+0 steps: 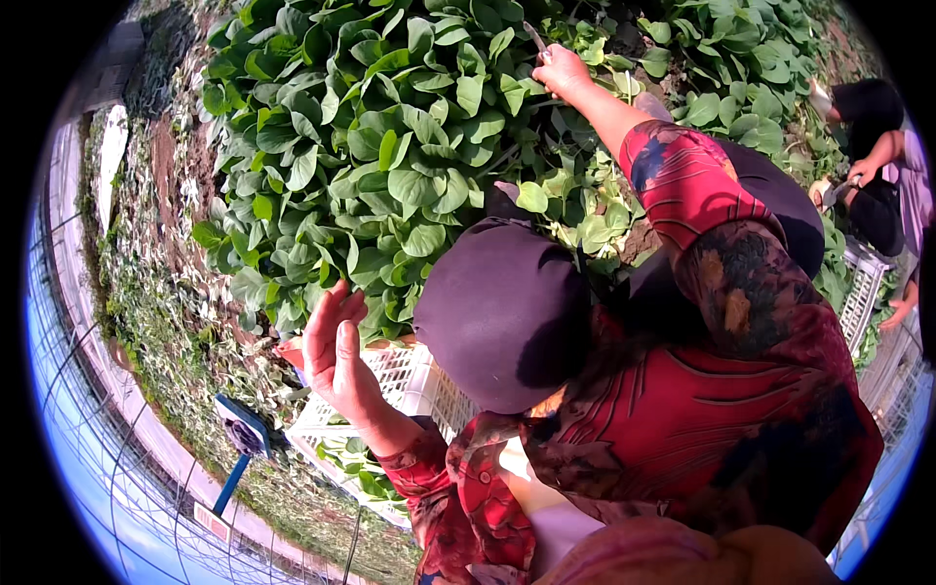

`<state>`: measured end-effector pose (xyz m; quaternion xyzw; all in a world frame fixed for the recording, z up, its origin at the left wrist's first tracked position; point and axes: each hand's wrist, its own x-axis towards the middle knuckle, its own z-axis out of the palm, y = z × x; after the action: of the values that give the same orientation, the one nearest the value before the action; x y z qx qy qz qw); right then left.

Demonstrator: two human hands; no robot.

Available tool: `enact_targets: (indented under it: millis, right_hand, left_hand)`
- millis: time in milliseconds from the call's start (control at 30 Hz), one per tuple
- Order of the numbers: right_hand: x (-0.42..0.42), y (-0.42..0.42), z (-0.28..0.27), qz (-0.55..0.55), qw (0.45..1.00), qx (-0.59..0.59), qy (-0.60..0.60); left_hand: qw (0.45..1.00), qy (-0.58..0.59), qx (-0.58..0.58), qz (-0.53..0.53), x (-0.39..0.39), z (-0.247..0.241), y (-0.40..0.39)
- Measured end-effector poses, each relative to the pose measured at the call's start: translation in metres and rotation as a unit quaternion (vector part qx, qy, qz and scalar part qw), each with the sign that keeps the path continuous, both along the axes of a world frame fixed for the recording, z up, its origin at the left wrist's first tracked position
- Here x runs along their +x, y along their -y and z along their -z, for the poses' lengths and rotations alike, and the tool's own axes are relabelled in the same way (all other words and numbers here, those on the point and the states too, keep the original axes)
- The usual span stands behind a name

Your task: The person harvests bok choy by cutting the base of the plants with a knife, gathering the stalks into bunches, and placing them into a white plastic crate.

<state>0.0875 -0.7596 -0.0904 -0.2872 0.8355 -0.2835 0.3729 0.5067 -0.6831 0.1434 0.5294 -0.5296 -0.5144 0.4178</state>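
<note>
In my right hand point(564, 72) is a small knife point(536, 36), its blade pointing up and to the left over the leaves. That arm is stretched out past my knee across the bed. My left hand point(335, 358) is raised with its fingers apart and nothing in it, near the lower edge of the leafy greens point(409, 146). The greens grow densely, with broad green leaves. Just beside and below my left hand stands a white plastic crate point(398, 376); green leaves point(358, 464) show through and behind its lower part. My dark-trousered knee point(504, 314) lies between the hands.
A blue scale point(238, 424) with a post stands at lower left. Loose leaves and stems point(599, 190) lie by my legs. At right, another person's hand point(866, 170) holds a metal tool point(833, 191). Another hand point(903, 307) is near a second white crate point(866, 289).
</note>
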Motion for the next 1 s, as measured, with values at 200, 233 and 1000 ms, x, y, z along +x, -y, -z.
enact_targets:
  millis: [200, 233, 1000]
  right_hand:
    - [0.042, -0.005, 0.098, 0.042, 0.998, -0.039, 0.022]
    - [0.014, -0.019, 0.125, 0.108, 0.986, -0.086, 0.097]
    - [0.026, -0.006, 0.057, 0.011, 0.967, -0.245, 0.067]
  left_hand:
    - [0.872, -0.063, 0.282, 0.396, -0.186, 0.070, 0.089]
    - [0.840, -0.058, 0.286, 0.458, -0.225, 0.094, 0.093]
    - [0.692, 0.526, -0.346, 0.353, -0.279, 0.252, 0.184]
